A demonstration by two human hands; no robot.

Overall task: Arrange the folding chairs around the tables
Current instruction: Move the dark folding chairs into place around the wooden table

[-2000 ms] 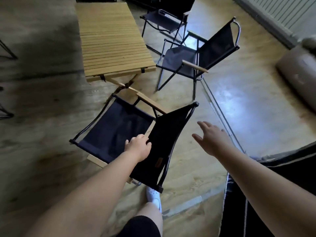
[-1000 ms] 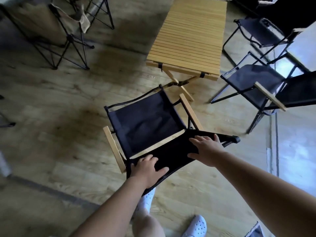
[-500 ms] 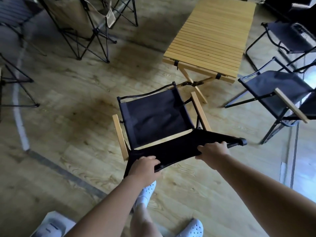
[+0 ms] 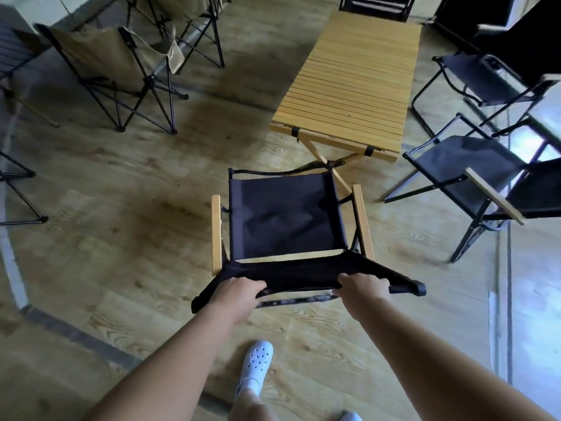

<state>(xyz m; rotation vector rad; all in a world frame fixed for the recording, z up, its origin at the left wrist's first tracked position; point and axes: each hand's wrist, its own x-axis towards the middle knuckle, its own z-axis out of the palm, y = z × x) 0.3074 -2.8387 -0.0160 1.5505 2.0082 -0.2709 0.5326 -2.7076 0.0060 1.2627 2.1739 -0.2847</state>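
A black fabric folding chair with wooden armrests stands in front of me, its seat facing the near short end of a slatted wooden table. My left hand grips the top edge of the chair's backrest on the left. My right hand grips the same edge further right. The chair's front bar lies close to the table's crossed legs.
Two black folding chairs stand along the table's right side. Tan camp chairs stand at the left rear. Another black-framed chair pokes in at the left edge. My white shoe is on the wood floor.
My right hand reached the backrest and both hands closed on its top edge. The chair turned until its seat squarely faces the table's short end.
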